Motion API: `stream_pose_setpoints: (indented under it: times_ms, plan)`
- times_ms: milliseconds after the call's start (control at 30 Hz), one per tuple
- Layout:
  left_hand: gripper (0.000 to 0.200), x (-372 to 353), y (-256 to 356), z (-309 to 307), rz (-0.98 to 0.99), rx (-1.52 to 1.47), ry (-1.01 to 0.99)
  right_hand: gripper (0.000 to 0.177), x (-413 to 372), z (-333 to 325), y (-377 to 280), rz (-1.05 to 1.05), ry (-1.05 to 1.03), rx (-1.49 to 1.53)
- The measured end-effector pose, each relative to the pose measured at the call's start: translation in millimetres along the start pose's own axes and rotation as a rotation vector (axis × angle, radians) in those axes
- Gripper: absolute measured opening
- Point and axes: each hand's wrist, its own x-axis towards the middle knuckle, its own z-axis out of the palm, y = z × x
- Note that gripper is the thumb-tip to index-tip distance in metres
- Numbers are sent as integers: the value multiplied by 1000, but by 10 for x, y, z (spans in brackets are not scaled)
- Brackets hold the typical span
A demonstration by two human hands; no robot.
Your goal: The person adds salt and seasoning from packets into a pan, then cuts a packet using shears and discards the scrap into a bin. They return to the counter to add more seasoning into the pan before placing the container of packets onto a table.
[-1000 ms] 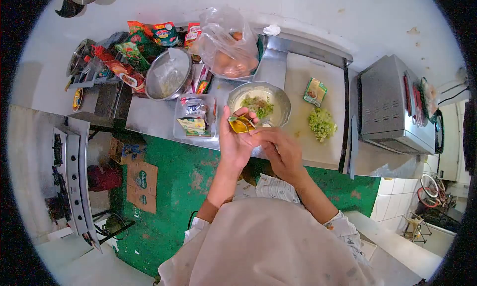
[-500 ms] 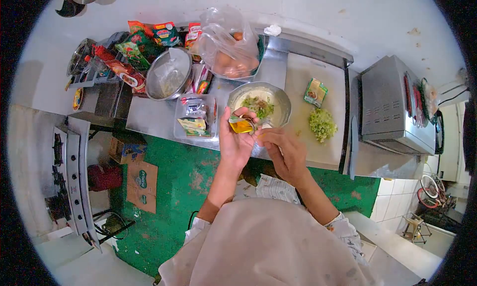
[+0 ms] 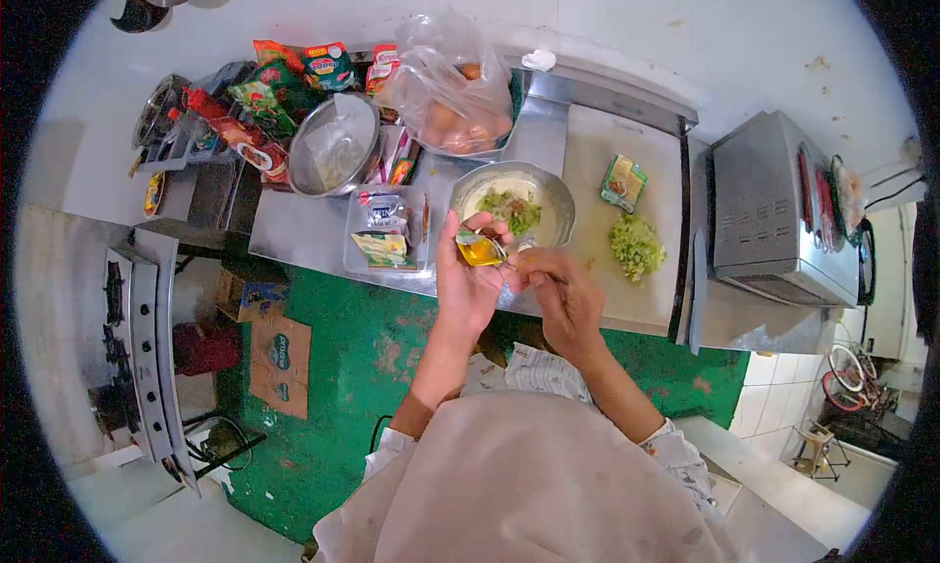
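Sachet: a small yellow foil sachet, held in the air just above the near rim of the bowl, between the two hands; its top looks torn open, though it is too small in the view to be sure.
Left hand: the left hand is curled around the sachet, thumb on one face and fingers on the other, gripping it.
Right hand: the right hand has its fingertips bunched at the sachet's right edge, seemingly nipping a corner of it.
Handling: probably very light, thin and soft; it crumples and may be slick where contents leak; best held by the flat sealed edges, since squeezing the middle would push the contents out.
Bowl: a round steel mixing bowl with pale batter and chopped greens in it, just beyond the hands.
Board: a pale cutting board to the right, bearing a heap of chopped green vegetable and a small green seasoning packet.
Left of the bowl: a clear plastic tub of sachets; behind it a steel pot and a clear plastic bag.
Far right: a silver countertop oven.
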Motion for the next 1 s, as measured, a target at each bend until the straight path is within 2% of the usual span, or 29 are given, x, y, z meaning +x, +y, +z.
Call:
stream_pose_setpoints:
  times_ms: [33, 167, 233, 367, 433, 733, 867, 933, 967, 1000]
  plan:
    - [39, -1, -6, 14, 4, 3, 26, 10, -6, 8, 13, 58, 36, 59]
    - [38, -9, -11, 52, -11, 8, 102, 13, -2, 18, 106, 74, 69, 175]
    - [38, 16, -19, 14, -7, 6, 90, 15, 30, 37, 53, 261, 211, 418]
    - [37, 30, -20, -3, 18, 33, 86, 14, 97, 13, 81, 314, 274, 590]
    - [37, 38, -16, -10, 12, 37, 99, 14, 113, 10, 98, 430, 323, 733]
    - [37, 115, 4, -145, 44, 48, 222, 15, 141, -44, 234, 498, 424, 849]
    - [37, 129, 123, -307, 77, -8, 280, 15, 212, -174, 324, 430, 472, 826]
    - [37, 139, 213, -386, 84, -46, 278, 12, 199, -223, 454, 262, 534, 635]
    - [37, 142, 257, -426, 94, -82, 276, 12, 163, -267, 635, 263, 535, 630]
    - [38, 137, 297, -470, 99, -65, 244, 12, 97, -312, 902, 152, 354, 127]
